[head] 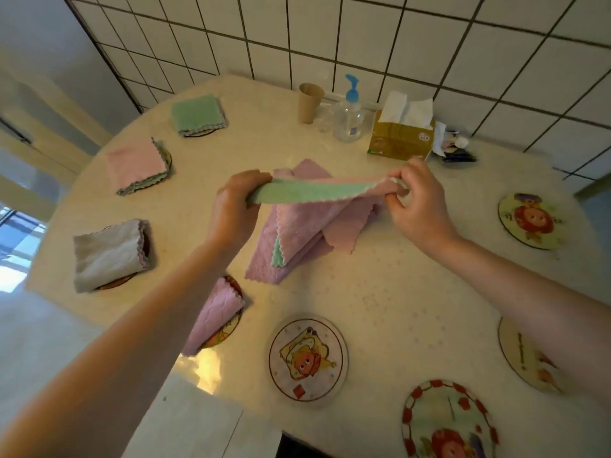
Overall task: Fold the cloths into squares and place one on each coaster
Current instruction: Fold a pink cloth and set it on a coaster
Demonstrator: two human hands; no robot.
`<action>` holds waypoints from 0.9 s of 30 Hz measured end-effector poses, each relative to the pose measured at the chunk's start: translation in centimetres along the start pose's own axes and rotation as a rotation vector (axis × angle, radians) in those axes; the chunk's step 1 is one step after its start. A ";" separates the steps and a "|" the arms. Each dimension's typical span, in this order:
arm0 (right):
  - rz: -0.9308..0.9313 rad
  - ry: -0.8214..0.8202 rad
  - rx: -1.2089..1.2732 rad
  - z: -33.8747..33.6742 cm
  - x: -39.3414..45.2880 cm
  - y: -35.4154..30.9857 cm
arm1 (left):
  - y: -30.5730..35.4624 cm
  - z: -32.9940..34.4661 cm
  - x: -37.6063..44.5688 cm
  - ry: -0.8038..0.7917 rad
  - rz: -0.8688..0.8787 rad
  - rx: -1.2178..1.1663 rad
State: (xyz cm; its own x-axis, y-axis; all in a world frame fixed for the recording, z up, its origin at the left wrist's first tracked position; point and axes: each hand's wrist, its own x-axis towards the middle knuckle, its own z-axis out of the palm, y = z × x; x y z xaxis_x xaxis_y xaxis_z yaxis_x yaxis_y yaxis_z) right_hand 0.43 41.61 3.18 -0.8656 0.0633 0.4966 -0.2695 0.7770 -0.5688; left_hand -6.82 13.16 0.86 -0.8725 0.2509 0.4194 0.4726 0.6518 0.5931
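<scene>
Cloth (317, 192), green side up, is hanging stretched above the table centre, over the pink pile (297, 236). Left hand (231, 206) at nine o'clock and right hand (413, 200) at three are pinching its ends. Being light, limp and fuzzy, it looks best held by the corners.

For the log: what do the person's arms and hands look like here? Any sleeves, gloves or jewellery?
Both forearms are bare up to the frame edge, with no sleeve in view. The left hand and right hand wear no gloves, and no ring, watch or bracelet shows on the visible sides. Nails look short and unpainted, though the picture is a little soft.
</scene>
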 end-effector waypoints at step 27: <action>0.228 -0.852 0.189 -8.1 -27.4 6.5 | 7.3 1.9 -32.7 -0.453 -0.438 -0.027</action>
State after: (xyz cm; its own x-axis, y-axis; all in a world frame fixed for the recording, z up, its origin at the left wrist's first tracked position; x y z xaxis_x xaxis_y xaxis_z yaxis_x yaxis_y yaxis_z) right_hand 25.83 49.98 -8.76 -0.9057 -0.3405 -0.2526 -0.0526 0.6815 -0.7300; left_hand 24.93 11.09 -9.81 -0.9490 0.2470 -0.1958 0.0574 0.7462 0.6633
